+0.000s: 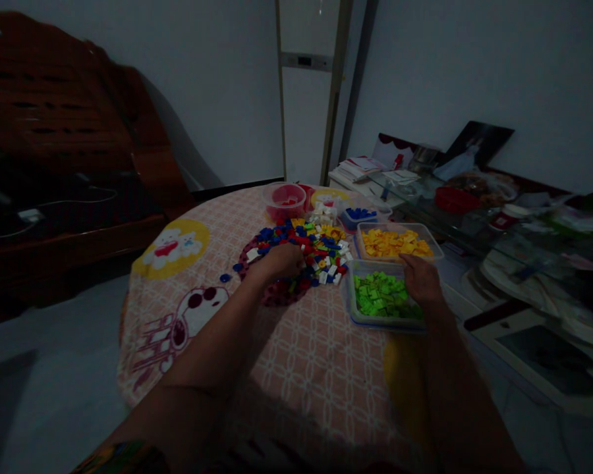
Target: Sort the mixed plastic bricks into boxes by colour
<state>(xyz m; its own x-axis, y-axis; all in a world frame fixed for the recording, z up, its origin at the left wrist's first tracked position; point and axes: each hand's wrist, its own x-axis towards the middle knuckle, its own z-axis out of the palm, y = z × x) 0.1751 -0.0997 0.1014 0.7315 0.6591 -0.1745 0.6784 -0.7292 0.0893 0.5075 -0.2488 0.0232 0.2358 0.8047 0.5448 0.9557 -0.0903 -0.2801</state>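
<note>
A pile of mixed coloured blocks point(321, 253) lies on the round table. My left hand point(284, 260) is at the pile's front left, its fingers curled down among the blocks; what they hold, if anything, is hidden. My right hand point(422, 280) is over the right side of the clear box of green blocks point(383, 296), near the front rim of the box of yellow blocks point(393, 243). Its fingers are pinched together, and I cannot make out anything between them.
Behind the pile stand a round tub with red pieces point(284, 201), some white blocks point(323, 214) and a box of blue blocks point(360, 214). A patterned cloth covers the table point(306, 368). A cluttered glass side table point(449, 227) is at the right.
</note>
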